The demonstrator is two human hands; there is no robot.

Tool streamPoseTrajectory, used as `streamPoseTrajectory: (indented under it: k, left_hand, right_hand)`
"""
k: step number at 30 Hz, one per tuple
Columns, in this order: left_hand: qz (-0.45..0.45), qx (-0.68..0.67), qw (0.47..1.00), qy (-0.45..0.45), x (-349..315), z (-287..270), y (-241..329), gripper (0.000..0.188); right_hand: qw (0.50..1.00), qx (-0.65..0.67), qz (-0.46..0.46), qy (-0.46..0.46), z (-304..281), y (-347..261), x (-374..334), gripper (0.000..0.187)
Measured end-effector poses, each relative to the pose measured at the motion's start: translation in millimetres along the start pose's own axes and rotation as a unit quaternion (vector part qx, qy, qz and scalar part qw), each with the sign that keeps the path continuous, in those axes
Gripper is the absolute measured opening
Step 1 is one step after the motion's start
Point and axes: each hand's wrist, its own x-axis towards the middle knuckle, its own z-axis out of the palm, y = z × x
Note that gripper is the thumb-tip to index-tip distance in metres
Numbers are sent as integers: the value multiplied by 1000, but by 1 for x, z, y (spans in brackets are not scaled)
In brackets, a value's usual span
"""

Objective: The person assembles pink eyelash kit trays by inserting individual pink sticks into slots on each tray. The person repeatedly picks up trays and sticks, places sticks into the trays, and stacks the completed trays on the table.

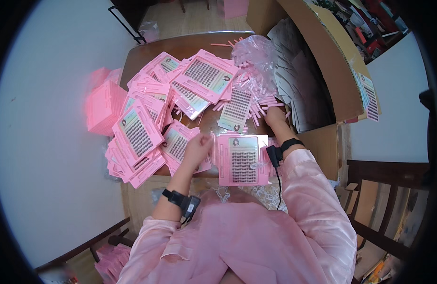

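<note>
One tray (pixel 223 165) lies at the near table (pixel 142 49) edge, card (pixel 244 165) seated. Left hand (pixel 197 150) beside it, fingers curled; right hand (pixel 275 117) at the loose tubes (pixel 256 111); cannot tell whether either grips. Judged part-done: carded trays (pixel 138 132) heaped left, many tubes remaining.

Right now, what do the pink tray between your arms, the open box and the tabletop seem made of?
Pink tray: probably moulded plastic, smooth, with formed slots. Open box: likely corrugated cardboard, matte brown, thick-edged. Tabletop: perhaps wood or laminate, brown with slight sheen.
</note>
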Motion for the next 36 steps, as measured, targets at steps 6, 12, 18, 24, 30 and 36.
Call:
streamPoseTrajectory:
  k: [6, 12, 18, 24, 30, 36]
  left_hand:
    - [221, 235, 894, 310, 118, -27, 58, 53]
    - [89, 450, 851, 255, 222, -56, 97, 45]
    - [78, 498, 839, 205, 251, -75, 103, 23]
    - [95, 495, 842, 194, 258, -86, 102, 22]
    - [98, 379, 910, 134, 251, -103, 98, 32]
    - [158, 146, 975, 55, 195, -101, 76, 31]
  right_hand:
    - [994, 88, 27, -54, -14, 17, -12, 32]
    - [833, 552, -27, 24, -12, 32, -59, 11]
    - [620, 782, -12, -66, -29, 34, -101, 13]
    - [621, 781, -11, -57, -41, 28, -120, 18]
    - [619, 784, -22, -27, -40, 9, -130, 17]
    - [654, 749, -100, 21, -46, -33, -150, 17]
